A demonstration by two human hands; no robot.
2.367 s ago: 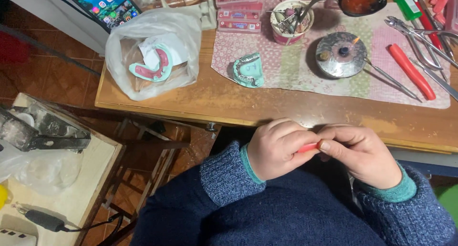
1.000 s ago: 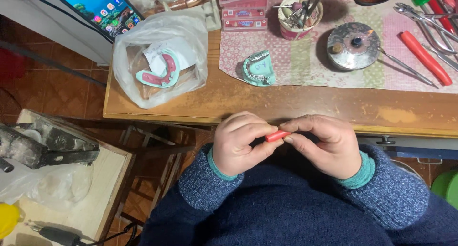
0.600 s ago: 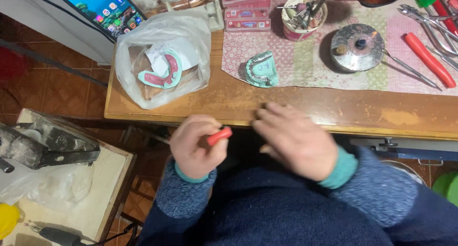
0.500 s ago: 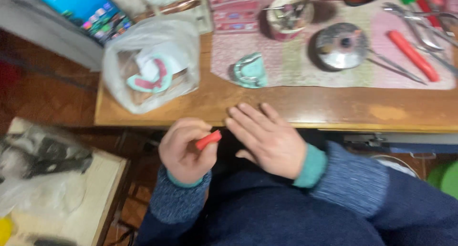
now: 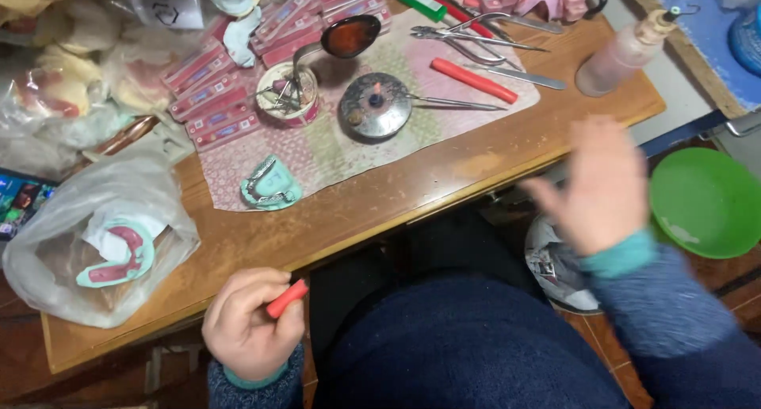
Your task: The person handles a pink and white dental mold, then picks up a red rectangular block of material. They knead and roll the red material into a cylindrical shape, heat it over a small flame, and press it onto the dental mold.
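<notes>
My left hand [image 5: 250,330] sits low by the table's front edge, closed around a small red wax stick [image 5: 286,299] that pokes out past my fingers. My right hand [image 5: 598,189] is blurred and empty, fingers spread, off the table's right front corner above the floor. On the patterned mat [image 5: 341,151] rests a teal dental cast [image 5: 269,185] with a wire frame. A clear plastic bag [image 5: 95,242] at the left holds another teal cast with pink wax.
A round metal burner [image 5: 374,106], a cup of small tools [image 5: 287,94], a spoon with dark liquid [image 5: 349,36], pliers [image 5: 468,33], a red-handled knife [image 5: 476,80] and a squeeze bottle [image 5: 626,52] lie on the wooden table [image 5: 396,195]. A green bowl [image 5: 705,203] sits lower right.
My hands have parted: the left keeps the red wax stick and stays low, the right has swung away to the right, empty. The camera view has shifted rightward.
</notes>
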